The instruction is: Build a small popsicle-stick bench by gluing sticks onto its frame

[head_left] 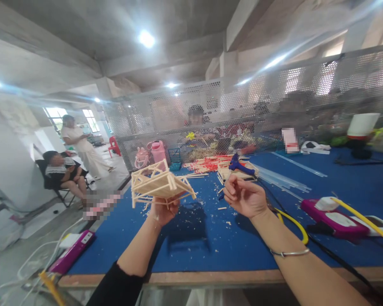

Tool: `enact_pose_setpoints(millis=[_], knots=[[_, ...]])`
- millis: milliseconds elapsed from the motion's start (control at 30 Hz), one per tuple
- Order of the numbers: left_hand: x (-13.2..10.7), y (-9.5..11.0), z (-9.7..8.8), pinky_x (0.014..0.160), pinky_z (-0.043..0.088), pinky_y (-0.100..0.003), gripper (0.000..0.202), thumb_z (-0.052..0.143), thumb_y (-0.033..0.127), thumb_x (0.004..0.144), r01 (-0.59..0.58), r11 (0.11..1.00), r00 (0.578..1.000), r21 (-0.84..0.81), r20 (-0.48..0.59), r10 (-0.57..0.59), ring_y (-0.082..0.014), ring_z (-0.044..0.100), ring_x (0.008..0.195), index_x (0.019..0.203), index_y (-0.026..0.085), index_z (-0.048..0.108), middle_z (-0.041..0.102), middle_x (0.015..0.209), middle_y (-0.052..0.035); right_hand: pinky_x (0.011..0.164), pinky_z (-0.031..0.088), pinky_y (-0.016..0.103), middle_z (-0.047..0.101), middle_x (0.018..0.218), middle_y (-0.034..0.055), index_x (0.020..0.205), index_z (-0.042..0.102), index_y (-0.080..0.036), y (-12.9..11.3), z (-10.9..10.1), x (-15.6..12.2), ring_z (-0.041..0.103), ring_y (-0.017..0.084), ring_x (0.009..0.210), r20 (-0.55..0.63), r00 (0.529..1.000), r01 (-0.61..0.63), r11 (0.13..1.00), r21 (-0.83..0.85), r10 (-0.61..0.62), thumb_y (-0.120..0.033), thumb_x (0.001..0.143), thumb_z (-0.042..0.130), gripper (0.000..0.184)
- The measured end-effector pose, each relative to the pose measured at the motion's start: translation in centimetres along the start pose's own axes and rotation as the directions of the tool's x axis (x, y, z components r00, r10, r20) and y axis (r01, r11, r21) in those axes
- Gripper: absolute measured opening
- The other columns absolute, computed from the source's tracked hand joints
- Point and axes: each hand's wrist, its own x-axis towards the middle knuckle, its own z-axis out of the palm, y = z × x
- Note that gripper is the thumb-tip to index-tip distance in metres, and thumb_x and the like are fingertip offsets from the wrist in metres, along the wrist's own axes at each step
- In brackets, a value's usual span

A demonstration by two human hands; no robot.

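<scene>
My left hand (164,210) is closed around the underside of a small frame model made of pale wooden sticks (156,182). The model is raised above the blue table and tilted, with a flat slatted panel and cross-braced sides. My right hand (246,197) hovers over the table to the right, its fingers curled in. Whatever may be between those fingertips is hidden from view. Just behind that hand, a blue glue gun (242,167) rests on another wooden stick frame (225,173).
Red and pale sticks (210,163) are heaped at the back. Clear glue sticks (282,180) lie to the right, near a purple power strip (335,219) with a yellow cable. Another purple power strip (73,250) is at the left edge. A perforated metal screen (178,106) stands behind.
</scene>
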Motion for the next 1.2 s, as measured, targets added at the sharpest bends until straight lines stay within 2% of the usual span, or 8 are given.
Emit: enact_pose_setpoints(millis=[200,400,667,800,900,1000,1100,1200], knots=[[0.0,-1.1,-0.6,0.03,0.028,-0.014,0.04,0.051,0.04,0.076,0.094,0.995,0.995,0.034,0.033,-0.095,-0.0053,0.04,0.037,0.095,0.007,0.064,0.067,0.07,-0.013,0.059,0.047,0.022,0.064,0.089,0.0011,0.089,0.064,-0.026,2.5,0.3,0.4,0.059,0.014,0.081,-0.175,0.983,-0.096,0.961,-0.26,0.051,-0.04,0.065,0.07,0.029],[0.9,-2.9,0.4,0.029,0.03,-0.015,0.047,0.049,0.045,0.077,0.288,0.956,0.954,0.06,0.071,-0.292,-0.006,0.044,0.036,0.096,0.004,0.062,0.068,0.074,-0.0153,0.066,0.051,0.031,0.066,0.099,0.0042,0.103,0.058,-0.027,5.7,1.6,0.3,0.062,0.021,0.09,-0.057,0.941,-0.337,0.907,-0.254,0.334,-0.062,0.07,0.058,0.048],[1.8,-3.9,1.4,0.033,0.039,-0.016,0.035,0.043,0.037,0.085,0.315,0.942,0.949,0.119,-0.078,-0.307,-0.0102,0.054,0.038,0.099,0.008,0.058,0.063,0.058,-0.0067,0.077,0.051,0.037,0.066,0.086,0.0003,0.089,0.06,-0.025,7.3,2.3,1.1,0.061,0.022,0.093,-0.316,0.943,-0.165,0.97,-0.178,0.102,-0.047,0.068,0.062,0.03],[1.1,-3.4,2.0,0.039,0.043,-0.019,0.023,0.05,0.03,0.083,0.179,0.924,0.951,0.338,-0.299,-0.075,-0.0145,0.062,0.048,0.096,0.013,0.056,0.065,0.064,-0.0058,0.075,0.052,0.038,0.064,0.083,0.0003,0.086,0.054,-0.026,6.4,1.8,1.3,0.062,0.022,0.09,-0.389,0.921,-0.11,0.979,-0.174,0.034,-0.045,0.07,0.058,0.026],[0.0,-2.6,1.9,0.041,0.042,-0.017,0.015,0.052,0.025,0.083,-0.074,0.875,0.82,0.479,-0.47,0.327,-0.0097,0.057,0.045,0.096,0.019,0.052,0.059,0.058,0.0031,0.075,0.052,0.036,0.062,0.09,0.0013,0.09,0.05,-0.028,5.3,0.6,1.6,0.06,0.022,0.096,-0.463,0.865,0.034,0.942,-0.333,-0.194,-0.05,0.075,0.051,0.027],[-1.3,-2.0,1.9,0.039,0.035,-0.014,0.02,0.053,0.037,0.083,-0.398,0.685,0.71,0.61,-0.267,0.651,-0.0062,0.05,0.042,0.094,0.021,0.053,0.056,0.054,0.006,0.082,0.048,0.036,0.06,0.099,0.0034,0.095,0.049,-0.027,4.3,-0.7,1.8,0.057,0.021,0.103,-0.415,0.802,0.11,0.789,-0.604,-0.43,-0.053,0.08,0.044,0.03],[-2.1,-2.1,2.1,0.039,0.037,-0.017,0.041,0.06,0.049,0.074,-0.488,0.59,0.777,0.643,0.011,0.63,-0.0094,0.054,0.046,0.099,0.017,0.057,0.061,0.056,0.0015,0.089,0.044,0.038,0.059,0.097,0.0045,0.095,0.05,-0.026,4.0,-1.5,1.7,0.057,0.021,0.101,-0.36,0.786,0.09,0.67,-0.737,-0.502,-0.054,0.083,0.04,0.032],[-2.2,-2.6,2.4,0.042,0.042,-0.019,0.054,0.069,0.046,0.064,-0.45,0.618,0.841,0.644,0.073,0.536,-0.0122,0.059,0.052,0.105,0.014,0.057,0.066,0.062,-0.0018,0.086,0.045,0.037,0.059,0.096,0.0049,0.094,0.051,-0.025,4.0,-1.7,1.5,0.057,0.021,0.099,-0.358,0.8,0.065,0.662,-0.747,-0.482,-0.052,0.083,0.039,0.031]])
